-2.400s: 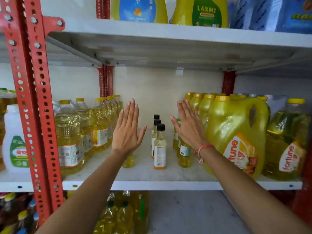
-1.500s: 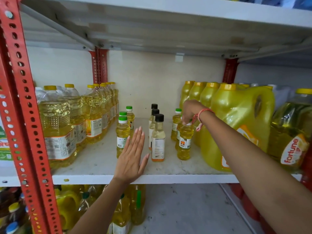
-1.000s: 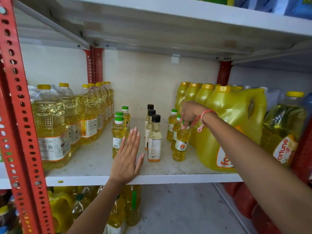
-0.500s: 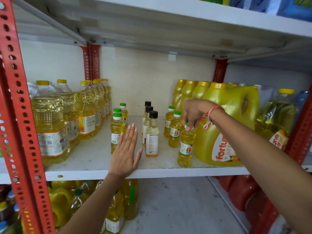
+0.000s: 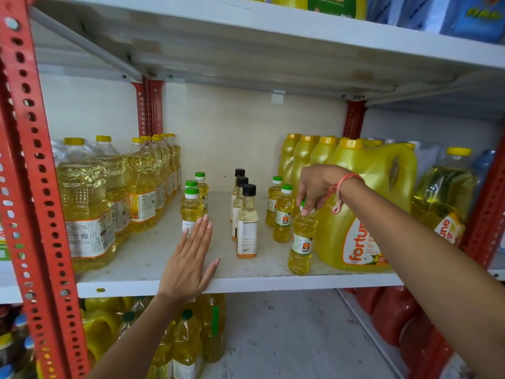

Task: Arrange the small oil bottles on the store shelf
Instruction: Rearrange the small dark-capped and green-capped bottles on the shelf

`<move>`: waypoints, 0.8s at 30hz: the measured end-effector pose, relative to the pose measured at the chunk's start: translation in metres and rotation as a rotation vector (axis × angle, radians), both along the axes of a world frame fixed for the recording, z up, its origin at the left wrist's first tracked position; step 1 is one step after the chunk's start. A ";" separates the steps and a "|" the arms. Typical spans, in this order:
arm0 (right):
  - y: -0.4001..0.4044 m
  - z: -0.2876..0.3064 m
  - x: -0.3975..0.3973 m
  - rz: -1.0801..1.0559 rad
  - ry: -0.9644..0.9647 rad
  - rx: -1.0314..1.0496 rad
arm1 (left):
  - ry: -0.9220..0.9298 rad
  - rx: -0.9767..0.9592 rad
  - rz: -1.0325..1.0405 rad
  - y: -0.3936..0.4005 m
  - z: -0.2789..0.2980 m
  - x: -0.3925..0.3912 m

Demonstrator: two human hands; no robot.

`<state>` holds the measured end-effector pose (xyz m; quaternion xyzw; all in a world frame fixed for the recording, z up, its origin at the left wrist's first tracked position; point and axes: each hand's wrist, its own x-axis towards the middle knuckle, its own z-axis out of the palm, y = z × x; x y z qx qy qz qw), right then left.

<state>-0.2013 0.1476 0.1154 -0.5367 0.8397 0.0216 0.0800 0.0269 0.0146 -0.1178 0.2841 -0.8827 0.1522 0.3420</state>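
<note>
On the white shelf (image 5: 153,258) stand small oil bottles in three rows. Green-capped ones (image 5: 191,212) are at the left, black-capped ones (image 5: 247,228) in the middle, two green-capped ones (image 5: 282,214) at the right. My right hand (image 5: 317,187) grips the cap of a small yellow bottle (image 5: 302,242) that stands near the shelf's front edge, beside the big jug. My left hand (image 5: 190,263) is flat with fingers apart, just in front of the left row, holding nothing.
Large clear oil bottles (image 5: 87,203) fill the shelf's left side. A big yellow Fortune jug (image 5: 363,209) and tall yellow bottles (image 5: 303,157) stand at the right. A red perforated upright (image 5: 35,187) is at the front left. More bottles (image 5: 188,343) sit on the shelf below.
My right hand has brought one small green-capped bottle forward from the right row to the shelf's front edge. My left hand dropped from raised to the front of the left row and stayed.
</note>
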 end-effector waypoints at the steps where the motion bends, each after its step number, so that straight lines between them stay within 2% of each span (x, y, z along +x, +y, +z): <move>1: -0.001 0.000 0.002 0.007 0.053 -0.010 | 0.005 -0.001 0.017 -0.002 0.000 0.006; 4: -0.015 -0.001 0.013 0.061 0.179 -0.183 | 0.055 0.019 0.046 -0.006 0.002 0.018; 8: -0.048 -0.007 0.037 0.140 0.024 -0.450 | 0.058 0.016 0.072 -0.008 0.000 0.021; 10: -0.065 -0.011 0.047 0.162 0.031 -0.499 | 0.042 0.001 0.071 -0.009 -0.002 0.021; 17: -0.094 -0.014 0.065 0.179 0.218 -0.404 | 0.043 -0.020 0.088 -0.010 -0.005 0.021; 24: -0.094 -0.002 0.058 0.215 0.067 -0.277 | 0.042 -0.032 0.093 -0.008 -0.004 0.020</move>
